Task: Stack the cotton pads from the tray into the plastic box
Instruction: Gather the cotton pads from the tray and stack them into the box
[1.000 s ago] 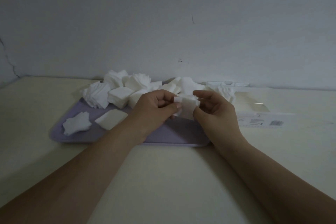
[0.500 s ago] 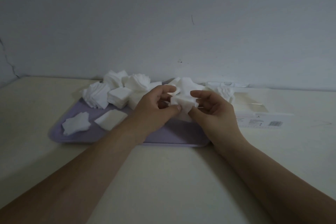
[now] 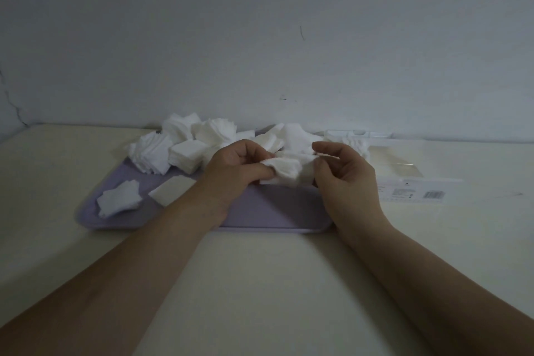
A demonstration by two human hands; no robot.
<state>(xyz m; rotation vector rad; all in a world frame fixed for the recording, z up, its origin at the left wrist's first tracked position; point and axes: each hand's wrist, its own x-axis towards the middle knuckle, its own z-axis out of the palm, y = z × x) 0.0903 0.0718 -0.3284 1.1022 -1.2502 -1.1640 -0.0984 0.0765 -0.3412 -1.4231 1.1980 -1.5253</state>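
Note:
A lilac tray (image 3: 271, 211) lies on the table with several piles of white square cotton pads (image 3: 185, 150) along its far side. Both hands hover over the tray's right half. My left hand (image 3: 234, 170) and my right hand (image 3: 344, 173) together pinch a small bunch of cotton pads (image 3: 289, 170) between thumbs and fingers, just above the tray. The clear plastic box (image 3: 404, 170) sits to the right of the tray, with a few pads (image 3: 355, 144) at its far left end. Two loose pad groups (image 3: 118, 201) lie at the tray's front left.
The box's clear lid (image 3: 358, 133) stands up behind it against the grey wall. A label with a barcode (image 3: 433, 194) shows on the box's front. The cream table (image 3: 265, 283) stretches toward me in front of the tray.
The bunch of pads was turned and lowered between my hands, from upright to lying flatter near the tray. My right hand's fingers have loosened and spread a little.

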